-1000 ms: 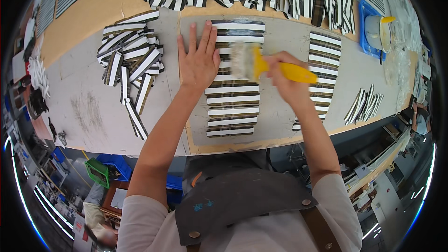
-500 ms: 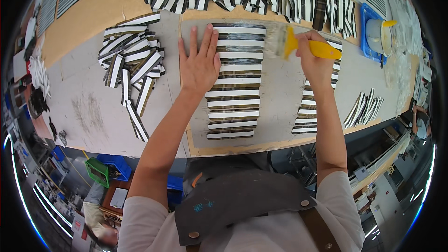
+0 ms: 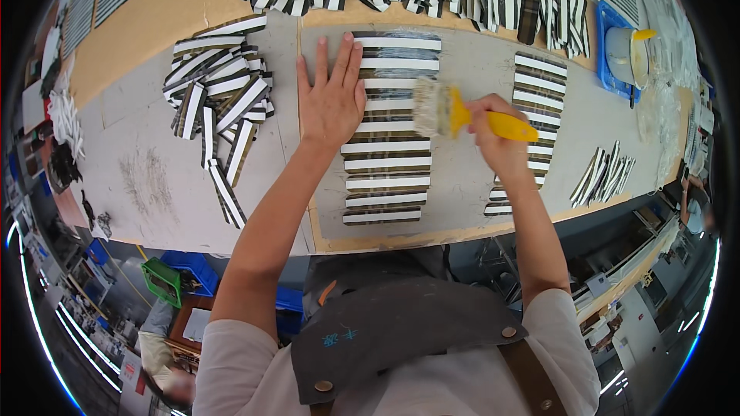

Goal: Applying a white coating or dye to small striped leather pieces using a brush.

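Right hand (image 3: pixel 497 135) grips a wide, yellow-handled paintbrush (image 3: pixel 459 113), fingers (image 3: pixel 482 113) closed around the handle. Brush's long axis runs roughly left to right, handle end a little nearer the body; pale bristles point left, at the right-hand ends of the upper-middle rows of the central column of striped strips (image 3: pixel 388 162). Bristle contact: cannot tell. Each strip there lies lengthwise left to right, the column running away from the person. Left hand (image 3: pixel 330 108) lies palm down on the grey surface (image 3: pixel 462 200) at that column's left edge, fingers extended and partly spread, index and middle close together. Second strip column (image 3: pixel 541 98) beyond the brush handle; jumbled strip pile (image 3: pixel 223 85) left of the left hand.
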Demonstrator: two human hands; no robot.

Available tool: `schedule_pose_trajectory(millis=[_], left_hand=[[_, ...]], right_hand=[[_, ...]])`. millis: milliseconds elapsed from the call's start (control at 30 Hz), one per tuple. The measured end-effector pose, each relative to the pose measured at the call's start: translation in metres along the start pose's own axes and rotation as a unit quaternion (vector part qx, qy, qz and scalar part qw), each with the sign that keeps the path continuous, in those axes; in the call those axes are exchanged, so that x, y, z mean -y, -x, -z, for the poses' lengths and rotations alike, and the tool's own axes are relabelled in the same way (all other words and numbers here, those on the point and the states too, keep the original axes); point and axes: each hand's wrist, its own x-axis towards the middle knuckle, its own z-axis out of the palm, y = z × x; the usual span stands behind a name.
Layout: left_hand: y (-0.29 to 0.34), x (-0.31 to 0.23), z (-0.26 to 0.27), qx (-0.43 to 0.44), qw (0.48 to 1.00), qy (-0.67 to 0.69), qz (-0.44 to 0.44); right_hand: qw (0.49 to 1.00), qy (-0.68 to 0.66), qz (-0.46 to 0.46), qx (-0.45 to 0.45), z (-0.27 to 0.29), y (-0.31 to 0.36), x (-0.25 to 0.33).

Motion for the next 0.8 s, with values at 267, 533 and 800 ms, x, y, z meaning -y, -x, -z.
schedule_pose_trajectory(millis=[267, 533, 800], left_hand=[[-0.002, -0.001, -0.002, 0.002, 1.000, -0.015, -0.004], [-0.001, -0.002, 0.000, 0.003, 1.000, -0.015, -0.002], [-0.001, -0.002, 0.001, 0.013, 1.000, -0.020, -0.001]], right_hand=[[0.994, -0.095, 0.002, 0.058, -0.020, 0.010, 0.011], [0.993, -0.056, 0.103, -0.013, -0.033, 0.024, 0.009], [0.992, -0.014, 0.111, -0.052, -0.027, 0.026, 0.010]])
